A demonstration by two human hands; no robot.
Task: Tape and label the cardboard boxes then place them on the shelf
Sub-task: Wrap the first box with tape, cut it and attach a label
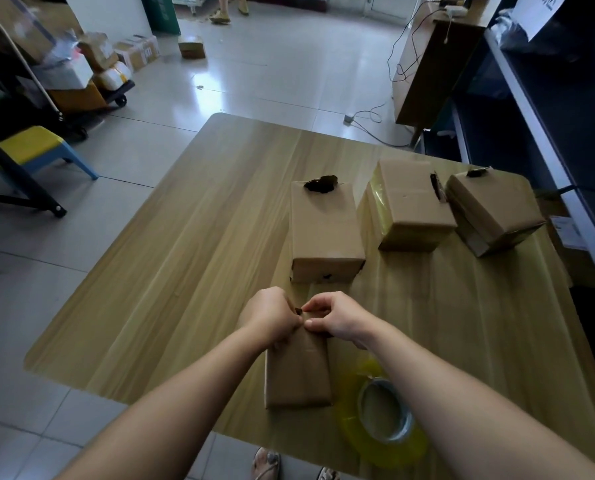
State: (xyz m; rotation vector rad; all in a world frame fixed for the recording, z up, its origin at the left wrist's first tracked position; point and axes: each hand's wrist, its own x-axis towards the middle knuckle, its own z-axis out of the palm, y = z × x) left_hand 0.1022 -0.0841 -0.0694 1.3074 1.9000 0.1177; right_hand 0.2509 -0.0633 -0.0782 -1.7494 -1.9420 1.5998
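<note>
Surface [185, 271] of pale wood grain carries everything the fingers work on. The dark shelf [538, 126] stands well off to the right of them, so finished boxes have a short trip.

Three boxes lie beyond the fingers: the nearest box [323, 230] is just ahead, a glossy taped box [410, 202] is ahead and to the right, and the farthest box [493, 206] hangs over the edge by the shelf. Each has a dark patch at its far end, probably its label.

The near box [298, 372] lies lengthwise directly under the fingers, its far end where both hands can reach it. The tape roll [386, 417] sits behind and to the right of them, just beside this box, ready to be picked up.

The left hand [270, 317] and right hand [336, 318] meet over that far end, with curled fingers [311, 322] pressed together. They pinch a small dark scrap [299, 310] between them, apparently a label being peeled or positioned. Whether it touches the cardboard is unclear.
</note>
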